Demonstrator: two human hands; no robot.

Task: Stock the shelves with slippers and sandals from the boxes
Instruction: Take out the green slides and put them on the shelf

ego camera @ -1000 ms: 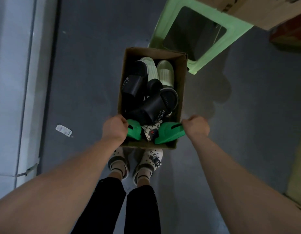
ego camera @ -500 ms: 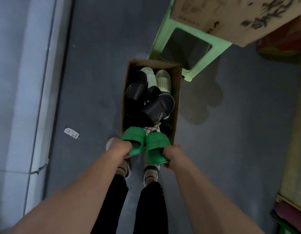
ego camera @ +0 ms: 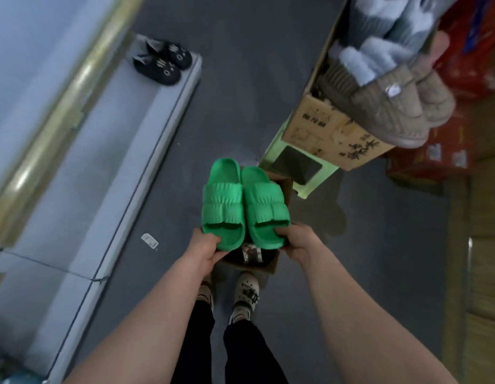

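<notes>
I hold a pair of bright green slide slippers side by side above the cardboard box (ego camera: 271, 266) on the floor. My left hand (ego camera: 206, 249) grips the heel of the left green slipper (ego camera: 222, 200). My right hand (ego camera: 297, 241) grips the heel of the right green slipper (ego camera: 264, 206). The slippers hide most of the box; only its near corner and a patterned item (ego camera: 251, 253) inside show. A low grey shelf (ego camera: 107, 167) runs along the left, with a pair of black cat-face slippers (ego camera: 163, 60) at its far end.
A pale green plastic stool (ego camera: 301, 169) stands beyond the box, carrying a large cardboard carton (ego camera: 332, 134) full of fluffy beige and grey slippers (ego camera: 390, 106). Red packages (ego camera: 473, 62) lie at the right. A white tag (ego camera: 149, 241) lies on the dark floor. My feet (ego camera: 245, 293) stand behind the box.
Both hands lifted the green slippers out of the box and raised them, tops facing up. My view swung up and left, bringing the shelf and the black slippers into sight.
</notes>
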